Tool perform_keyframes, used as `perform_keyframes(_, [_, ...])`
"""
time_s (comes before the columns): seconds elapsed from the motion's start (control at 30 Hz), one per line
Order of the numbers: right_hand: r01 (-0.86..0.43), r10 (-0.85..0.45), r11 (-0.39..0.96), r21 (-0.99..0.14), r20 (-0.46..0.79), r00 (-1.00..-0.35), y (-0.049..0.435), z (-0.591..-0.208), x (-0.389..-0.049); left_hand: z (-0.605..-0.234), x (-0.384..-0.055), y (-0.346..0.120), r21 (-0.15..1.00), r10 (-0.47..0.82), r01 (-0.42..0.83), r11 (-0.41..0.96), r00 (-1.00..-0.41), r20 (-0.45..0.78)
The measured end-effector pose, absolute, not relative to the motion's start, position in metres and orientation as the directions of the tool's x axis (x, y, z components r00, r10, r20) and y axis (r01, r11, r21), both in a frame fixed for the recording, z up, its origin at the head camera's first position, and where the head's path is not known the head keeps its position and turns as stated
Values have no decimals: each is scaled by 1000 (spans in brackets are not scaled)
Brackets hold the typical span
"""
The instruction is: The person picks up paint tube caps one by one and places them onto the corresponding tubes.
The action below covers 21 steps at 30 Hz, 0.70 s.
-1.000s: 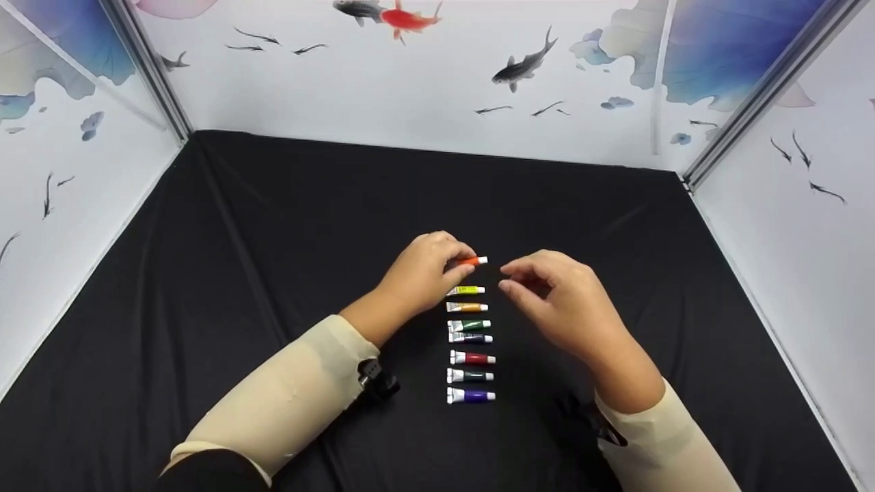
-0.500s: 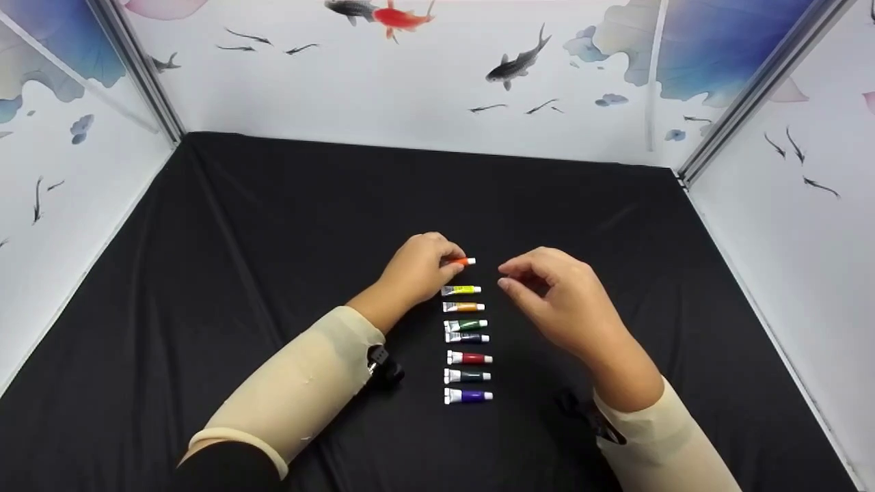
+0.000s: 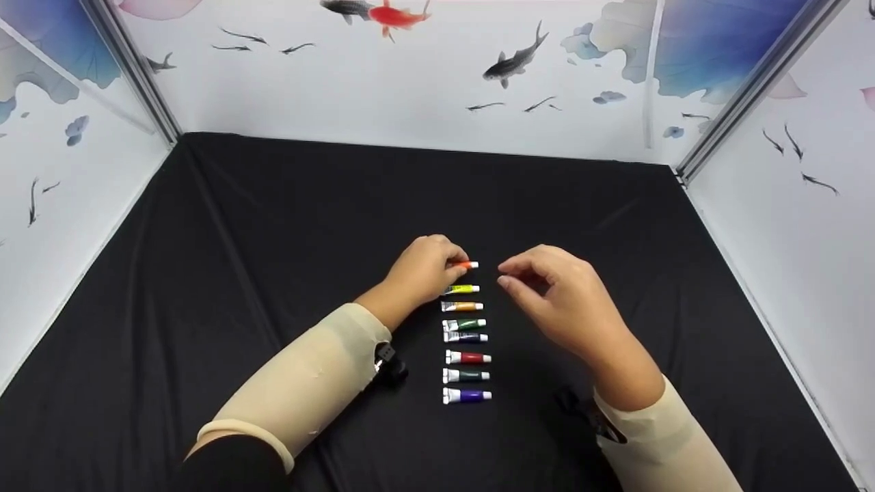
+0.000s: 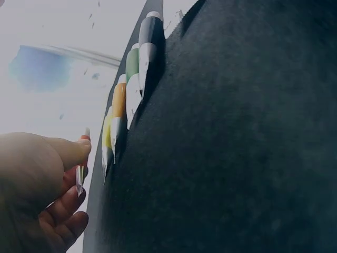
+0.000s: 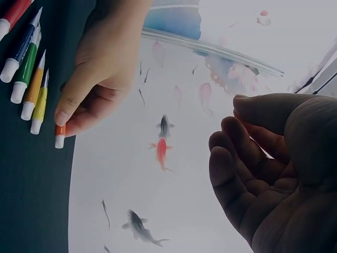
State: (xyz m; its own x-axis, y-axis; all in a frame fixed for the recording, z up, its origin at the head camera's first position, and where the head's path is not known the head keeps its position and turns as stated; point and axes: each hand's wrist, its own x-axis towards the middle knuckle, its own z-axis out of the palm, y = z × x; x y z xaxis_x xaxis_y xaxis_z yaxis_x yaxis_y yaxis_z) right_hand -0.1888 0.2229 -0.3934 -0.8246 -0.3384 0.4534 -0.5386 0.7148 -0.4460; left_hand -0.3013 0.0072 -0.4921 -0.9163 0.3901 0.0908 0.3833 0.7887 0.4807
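Observation:
My left hand (image 3: 425,270) pinches an orange paint tube (image 3: 466,264) between thumb and fingers, its white cap pointing right. In the right wrist view that tube's orange end (image 5: 60,129) shows beyond the left thumb. Just below it lies a yellow paint tube (image 3: 463,290), its left end partly hidden by the hand. An ochre tube (image 3: 465,307), a green tube (image 3: 468,324) and a dark blue tube (image 3: 470,337) follow in the column. My right hand (image 3: 567,301) hovers to the right, fingers loosely bent, with nothing between thumb and fingertips.
Further down the column are a red tube (image 3: 472,358), a dark green tube (image 3: 470,376) and a violet tube (image 3: 472,396). Black cloth (image 3: 328,198) covers the table. White panels (image 3: 410,89) printed with fish enclose the back and both sides.
My left hand first draws the orange tube a little left, then brings it slightly back right and closer to the yellow tube. The right hand stays nearly still.

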Motion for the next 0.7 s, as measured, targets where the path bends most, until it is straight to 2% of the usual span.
perform_keyframes(0.7, [-536,-331,709,-458,455,-827,222,-395,-189,-499,-302,9,463,369,325,824,-929,-4])
